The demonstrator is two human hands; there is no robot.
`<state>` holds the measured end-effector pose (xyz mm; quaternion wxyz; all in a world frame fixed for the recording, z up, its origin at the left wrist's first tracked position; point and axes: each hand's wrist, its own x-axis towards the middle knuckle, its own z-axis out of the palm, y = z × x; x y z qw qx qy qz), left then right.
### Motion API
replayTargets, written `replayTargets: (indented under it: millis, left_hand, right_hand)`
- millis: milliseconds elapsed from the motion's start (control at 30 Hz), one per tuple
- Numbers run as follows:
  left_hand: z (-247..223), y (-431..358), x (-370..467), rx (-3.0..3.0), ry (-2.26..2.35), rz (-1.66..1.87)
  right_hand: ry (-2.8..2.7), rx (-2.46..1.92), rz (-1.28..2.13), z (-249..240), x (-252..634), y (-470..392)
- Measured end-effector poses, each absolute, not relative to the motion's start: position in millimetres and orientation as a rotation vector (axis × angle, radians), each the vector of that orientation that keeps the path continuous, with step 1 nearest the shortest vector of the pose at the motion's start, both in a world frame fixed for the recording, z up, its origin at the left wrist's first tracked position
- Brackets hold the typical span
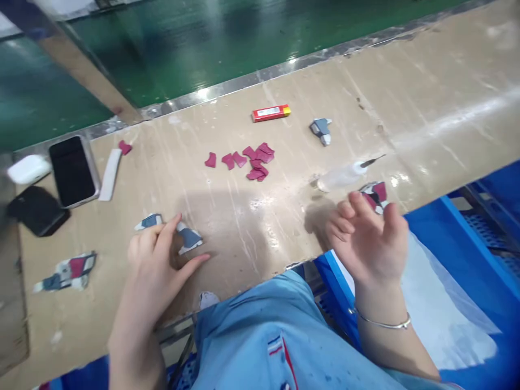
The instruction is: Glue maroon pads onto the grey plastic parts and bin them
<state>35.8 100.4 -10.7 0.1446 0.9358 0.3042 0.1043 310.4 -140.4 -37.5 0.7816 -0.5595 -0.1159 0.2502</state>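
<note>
My left hand (156, 260) rests palm down over the table, thumb and index finger apart, beside a grey-blue and white piece (189, 238); another such piece (149, 221) lies partly behind its fingers. My right hand (368, 238) is raised palm up with fingers loosely curled and apart, nothing in it. Just beyond its fingertips a maroon and white piece (379, 190) lies near the table edge. A clear bottle with a dark thin tip (341, 176) lies above the right hand. Several small maroon pieces (260, 162) are scattered at mid-table.
Farther back lie a red box (270, 112) and a grey piece (321, 130). At the left are a phone (74, 172), a white strip (110, 175), a white case (29, 169), a black object (38, 211) and an assembled piece (67, 273). A blue bin (467, 238) stands below right.
</note>
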Motion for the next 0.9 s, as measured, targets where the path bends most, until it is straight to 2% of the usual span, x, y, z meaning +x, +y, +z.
replayTargets:
  millis: [67, 133, 300, 367, 433, 500, 567, 733, 800, 900]
  left_hand:
    - [-6, 94, 37, 2.716, 0.982, 0.207]
    - [-1, 91, 39, 2.692, 0.984, 0.166]
    - [8, 91, 39, 2.526, 0.826, 0.157]
    - [8, 91, 40, 2.451, 0.76, 0.259]
    - [5, 90, 41, 2.435, 0.741, 0.327]
    - [3, 87, 44, 2.501, 0.72, 0.323]
    - [2, 85, 48, 2.608, 0.642, 0.274]
    - [11, 90, 65, 2.755, 0.384, -0.074]
    - [18, 99, 71, 2.719, 0.37, -0.227]
    - [27, 112, 73, 2.597, 0.427, -0.296]
  right_hand:
    - [-0.229, -0.994, 0.865, -35, 316, -128]
    - [-0.208, -1.059, 0.853, -36, 327, -114]
    - [0.104, -2.188, 0.025, -39, 353, -80]
    - [-0.289, -2.43, 0.061, -35, 358, -77]
    - [-0.738, -2.492, 0.127, -29, 358, -77]
    - [-0.932, -2.452, 0.172, -23, 353, -78]
    - [-0.859, -2.172, 0.376, -19, 346, -79]
    - [0.064, -0.699, 1.038, -21, 332, -82]
    - [0.391, -0.363, 1.131, -20, 330, -84]
    - [0.623, -0.194, 1.033, -14, 324, -85]
